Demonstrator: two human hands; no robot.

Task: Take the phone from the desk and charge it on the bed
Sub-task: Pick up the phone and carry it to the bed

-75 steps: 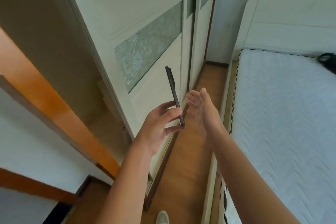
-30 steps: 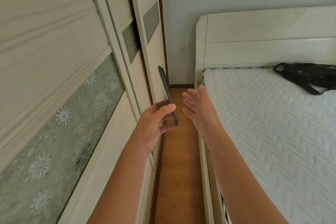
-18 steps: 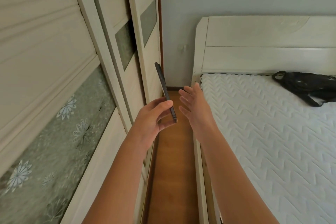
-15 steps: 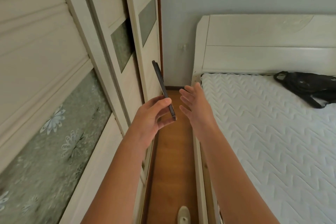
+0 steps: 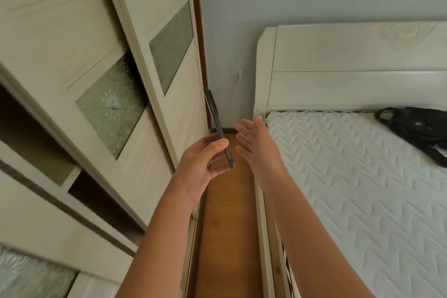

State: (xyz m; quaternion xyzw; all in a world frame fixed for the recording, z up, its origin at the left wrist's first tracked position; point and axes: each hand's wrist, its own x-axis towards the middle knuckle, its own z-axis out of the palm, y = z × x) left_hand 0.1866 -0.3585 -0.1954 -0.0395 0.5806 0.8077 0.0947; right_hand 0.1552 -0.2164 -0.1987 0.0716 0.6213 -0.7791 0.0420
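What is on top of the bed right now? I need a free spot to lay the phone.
On the white quilted mattress only a black bag shows, lying near the headboard. Whatever lies beneath the bag, or past the picture's right edge, cannot be seen.

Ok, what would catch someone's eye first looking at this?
The slim dark phone, held edge-on in the left hand at centre, with the open right hand beside it. At right, the white quilted mattress bears a black bag near the headboard.
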